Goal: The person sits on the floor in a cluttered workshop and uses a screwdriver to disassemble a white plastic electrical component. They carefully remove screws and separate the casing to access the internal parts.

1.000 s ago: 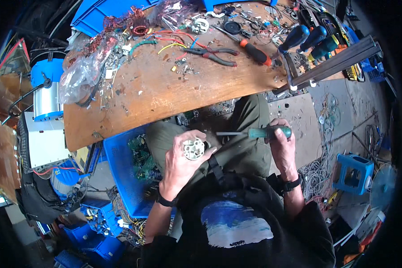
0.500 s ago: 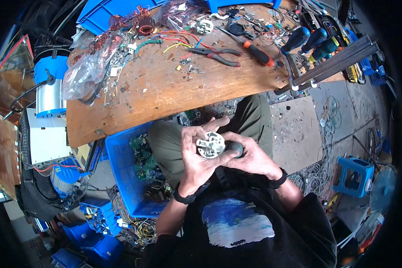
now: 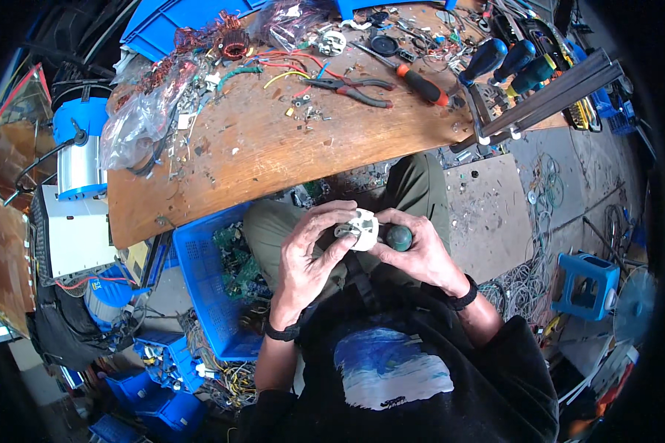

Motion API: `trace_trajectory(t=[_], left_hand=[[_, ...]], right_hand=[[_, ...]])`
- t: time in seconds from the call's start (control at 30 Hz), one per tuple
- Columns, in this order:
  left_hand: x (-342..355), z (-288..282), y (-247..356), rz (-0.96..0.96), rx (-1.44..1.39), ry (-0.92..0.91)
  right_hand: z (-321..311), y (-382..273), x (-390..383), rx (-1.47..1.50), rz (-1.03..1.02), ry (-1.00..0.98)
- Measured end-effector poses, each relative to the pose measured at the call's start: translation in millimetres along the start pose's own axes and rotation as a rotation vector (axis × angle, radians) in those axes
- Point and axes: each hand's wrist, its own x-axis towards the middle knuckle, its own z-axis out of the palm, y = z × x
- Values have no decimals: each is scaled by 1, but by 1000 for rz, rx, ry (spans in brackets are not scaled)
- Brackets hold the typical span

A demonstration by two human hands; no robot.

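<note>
In front of my body, above my knees, my left hand (image 3: 307, 258) is closed on a white round plastic part (image 3: 361, 229), which is tilted and has openings in its face. My right hand (image 3: 424, 258) grips a dark green screwdriver handle (image 3: 398, 238) beside that part, with the handle's rounded end facing up toward me. The screwdriver's shaft is hidden, and I cannot tell whether its tip touches the part. My right fingertips are close to the part's right side.
The wooden bench (image 3: 273, 155) carries scrap wire, pliers (image 3: 355, 92), an orange-black screwdriver (image 3: 421, 85), blue-handled tools (image 3: 484, 59) and metal bars (image 3: 554, 96). A blue crate (image 3: 199, 295) with green boards is left of my legs; a blue stool (image 3: 585, 288) and tangled cables are at right.
My right hand has swung the screwdriver from sideways to end-on and brought it leftward against my left hand. The white part has moved up and right and is now tilted.
</note>
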Motion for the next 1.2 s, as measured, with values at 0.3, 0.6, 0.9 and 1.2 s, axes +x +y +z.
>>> trace_trajectory(t=[0.3, 0.6, 0.9, 1.2], left_hand=[[-2, 4, 7, -30, -140, -45], [-10, 13, -8, -39, -185, 142], [-16, 24, -18, -21, -376, 282], [-18, 35, -19, -81, -387, 407]], right_hand=[[-6, -7, -2, -9, 11, -30], [-5, -5, -7, 331, 5, 65], [2, 0, 1, -49, -273, 242], [20, 1, 7, 33, -141, 377]])
